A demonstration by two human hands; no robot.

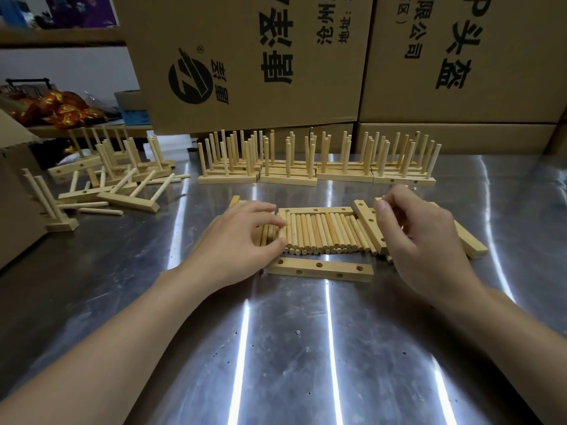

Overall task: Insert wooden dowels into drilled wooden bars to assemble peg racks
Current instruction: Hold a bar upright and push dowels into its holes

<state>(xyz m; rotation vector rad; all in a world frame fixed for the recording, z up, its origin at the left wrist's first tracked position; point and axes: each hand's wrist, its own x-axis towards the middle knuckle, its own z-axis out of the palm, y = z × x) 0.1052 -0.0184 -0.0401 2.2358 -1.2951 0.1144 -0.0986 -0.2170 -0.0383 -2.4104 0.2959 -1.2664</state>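
Left hand (242, 237) lies loosely bent on the left end of the dowel row (322, 233), mid-worktop (306, 348); whether it pinches one is unclear. Right hand (420, 237) grips a drilled bar (369, 223) beside it. Best to lift one dowel, square it to a hole and press straight.

Open steel tabletop (306, 348) runs from five to eight o'clock of the loose dowels (322, 234), with one drilled bar (320, 269) lying flat at six. Twelve is fenced by upright peg racks (316, 167) backed by cardboard boxes (245, 56), and toppled racks (116, 185) clutter ten. The left hand (242, 237) crowds nine, while the right hand (420, 237) curls over slanted bars (369, 228) at three.
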